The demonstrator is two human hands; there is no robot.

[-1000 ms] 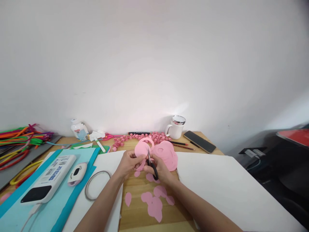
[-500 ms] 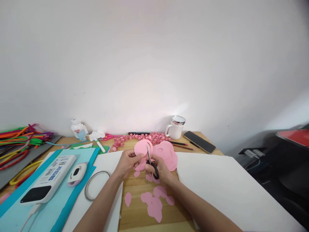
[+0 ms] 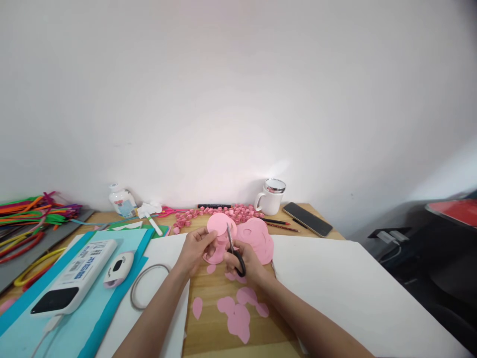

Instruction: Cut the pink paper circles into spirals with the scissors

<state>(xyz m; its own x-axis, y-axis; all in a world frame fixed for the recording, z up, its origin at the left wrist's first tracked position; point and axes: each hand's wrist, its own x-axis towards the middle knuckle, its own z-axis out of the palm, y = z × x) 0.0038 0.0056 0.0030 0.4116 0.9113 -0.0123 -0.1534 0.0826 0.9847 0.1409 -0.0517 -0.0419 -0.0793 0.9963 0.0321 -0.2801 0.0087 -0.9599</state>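
Between thumb and fingers, my left hand [image 3: 197, 248] pinches a round pink paper disc [image 3: 217, 223] by its lower edge. My right hand [image 3: 246, 259] grips a pair of scissors [image 3: 238, 263] with black handles, blades pointing up beside the disc's right edge. Just behind the hands lies a pile of pink paper circles [image 3: 261, 243], partly covered by them. Pink paper scraps [image 3: 239, 320] are scattered on the wooden table below, and a petal-shaped scrap [image 3: 197, 308] lies apart to the left.
Many small pink rolled paper pieces [image 3: 246, 213] lie along the wall. A white mug [image 3: 271, 198], a phone [image 3: 307, 219] and pencils [image 3: 283, 226] are at the back right. A power bank [image 3: 76, 278], a tape ring [image 3: 134, 293], a bottle [image 3: 122, 201] and pipe cleaners [image 3: 33, 214] are left.
My left hand has shifted slightly left and its grip on the paper disc has changed a little. The scissors remain in nearly the same place.
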